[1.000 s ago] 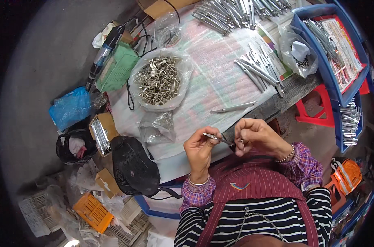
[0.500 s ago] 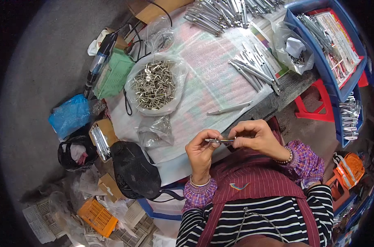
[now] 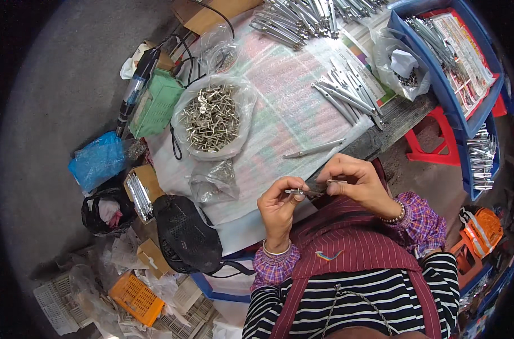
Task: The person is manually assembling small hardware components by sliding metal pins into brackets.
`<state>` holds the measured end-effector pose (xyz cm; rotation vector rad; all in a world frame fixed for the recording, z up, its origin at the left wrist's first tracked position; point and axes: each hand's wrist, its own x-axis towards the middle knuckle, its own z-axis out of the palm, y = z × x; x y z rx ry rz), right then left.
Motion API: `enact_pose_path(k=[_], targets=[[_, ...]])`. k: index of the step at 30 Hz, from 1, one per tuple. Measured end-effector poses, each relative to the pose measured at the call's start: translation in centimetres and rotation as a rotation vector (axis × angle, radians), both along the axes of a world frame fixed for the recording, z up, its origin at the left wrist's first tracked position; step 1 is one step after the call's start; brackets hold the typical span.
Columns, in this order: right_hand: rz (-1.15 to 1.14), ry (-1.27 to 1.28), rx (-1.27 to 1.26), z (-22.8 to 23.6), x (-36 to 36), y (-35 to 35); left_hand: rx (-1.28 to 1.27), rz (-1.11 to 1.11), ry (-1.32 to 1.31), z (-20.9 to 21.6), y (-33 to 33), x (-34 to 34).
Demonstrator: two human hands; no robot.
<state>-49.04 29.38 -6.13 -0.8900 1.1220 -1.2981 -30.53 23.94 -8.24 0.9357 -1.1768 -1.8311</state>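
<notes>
In front of my apron both hands are raised near the table's edge. My left hand (image 3: 279, 206) is closed, thumb and fingers pinching a slim metal part (image 3: 297, 192) that points toward the right hand. Between the fingertips of my right hand (image 3: 356, 183) is a small thin metal pin (image 3: 337, 181), apart from the metal part; its exact shape is too small to tell. A single silver metal bar (image 3: 314, 148) lies on the table just beyond the hands. Farther left stands an opened plastic bag full of metal pins (image 3: 211, 118).
Several silver bars (image 3: 350, 93) lie in a loose pile at the table's right, with a bigger heap (image 3: 302, 20) at the far edge. A blue crate (image 3: 401, 25) stands far right, above a red stool (image 3: 437, 138). A black mesh bag (image 3: 188, 234) sits at the near left.
My right hand has drawn slightly up and away from the left, with the small pin now showing in its fingers. The left hand keeps its hold, nearly still.
</notes>
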Motion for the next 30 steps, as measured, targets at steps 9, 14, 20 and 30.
enact_pose_path(k=[9,14,20,30], targets=[[0.051,0.200,-0.103,0.7,0.6,0.5,-0.016,-0.012,0.045,0.0,-0.1,-0.1],[0.077,0.297,-0.160,0.1,0.7,0.8,-0.065,-0.057,0.015,0.3,-0.2,-0.2],[0.063,0.317,-0.206,0.2,0.8,0.9,-0.109,-0.079,-0.013,0.7,-0.2,-0.2],[0.000,0.417,-0.301,0.3,1.1,1.6,-0.334,-0.026,-0.194,1.7,0.3,-0.8]])
